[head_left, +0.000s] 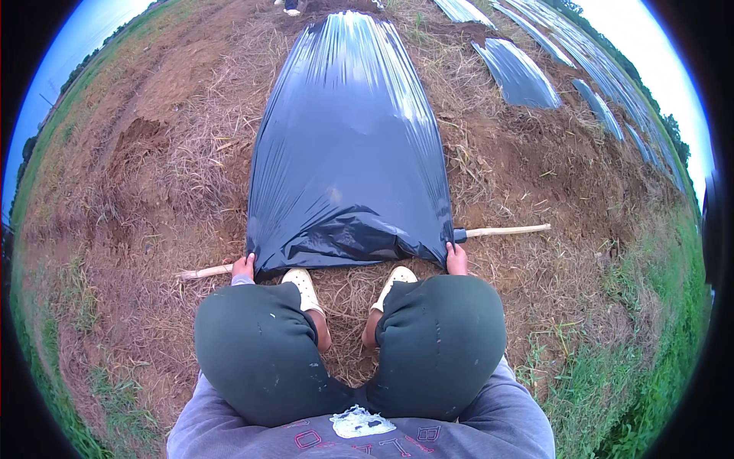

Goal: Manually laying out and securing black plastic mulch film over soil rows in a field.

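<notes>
A sheet of shiny black plastic film (348, 145) lies stretched over the ground ahead of me, its near edge bunched and wrinkled by my feet. At its near left corner my left hand (243, 266) is closed on the film. My right hand (456, 258) grips the near right corner, fingers over the plastic. A wooden stick (508, 230) sticks out to the right beyond my right hand, with a dark roll end around it. Another stick end (205, 271) shows just left of my left hand. What lies under the film between the sticks is hidden.
My cream clogs (304, 291) stand just short of the film's near edge. Dry straw and brown soil (183, 168) surround it. More film-covered strips (520, 73) lie at the far right. Green grass (642, 382) grows at the lower right. A person's foot (292, 11) shows beyond the far end.
</notes>
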Demonstrator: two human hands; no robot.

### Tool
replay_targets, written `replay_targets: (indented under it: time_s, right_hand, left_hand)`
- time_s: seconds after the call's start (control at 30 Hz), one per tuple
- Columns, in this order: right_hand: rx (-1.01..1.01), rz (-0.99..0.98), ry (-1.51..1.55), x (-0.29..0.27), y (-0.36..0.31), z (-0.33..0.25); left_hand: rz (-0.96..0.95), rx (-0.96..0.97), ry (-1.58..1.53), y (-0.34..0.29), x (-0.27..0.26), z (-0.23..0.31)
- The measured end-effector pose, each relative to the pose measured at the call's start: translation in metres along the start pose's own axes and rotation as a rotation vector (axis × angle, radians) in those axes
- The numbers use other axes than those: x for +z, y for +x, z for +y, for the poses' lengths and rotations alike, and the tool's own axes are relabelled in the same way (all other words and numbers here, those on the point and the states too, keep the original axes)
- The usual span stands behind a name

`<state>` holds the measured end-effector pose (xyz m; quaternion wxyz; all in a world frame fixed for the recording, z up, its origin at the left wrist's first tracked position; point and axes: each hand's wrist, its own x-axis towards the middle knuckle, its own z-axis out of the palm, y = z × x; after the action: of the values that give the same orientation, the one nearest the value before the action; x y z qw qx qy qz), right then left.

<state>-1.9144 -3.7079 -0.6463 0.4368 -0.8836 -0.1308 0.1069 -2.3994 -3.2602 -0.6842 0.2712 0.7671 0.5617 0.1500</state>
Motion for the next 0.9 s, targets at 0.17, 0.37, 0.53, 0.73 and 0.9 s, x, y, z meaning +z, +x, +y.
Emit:
replay_targets:
  time_s: [0.17,0.37,0.53,0.73,0.9]
  right_hand:
    - [-0.191,0.110,-0.166,-0.014,-0.003,-0.034]
    - [-0.197,0.157,0.034,-0.020,0.011,-0.054]
    - [-0.067,-0.043,0.360,-0.021,0.044,-0.045]
    - [0.268,-0.173,0.011,-0.044,0.106,-0.030]
    - [0.189,-0.211,0.092,-0.022,0.214,-0.098]
  left_hand:
    - [0.167,0.038,0.059,-0.013,-0.017,0.030]
    - [0.174,-0.043,-0.188,0.013,-0.036,0.049]
    - [-0.032,0.067,-0.084,0.050,-0.046,0.045]
    - [-0.527,-0.031,0.242,0.147,-0.079,0.081]
    - [-0.395,-0.182,-0.174,0.232,-0.059,0.149]
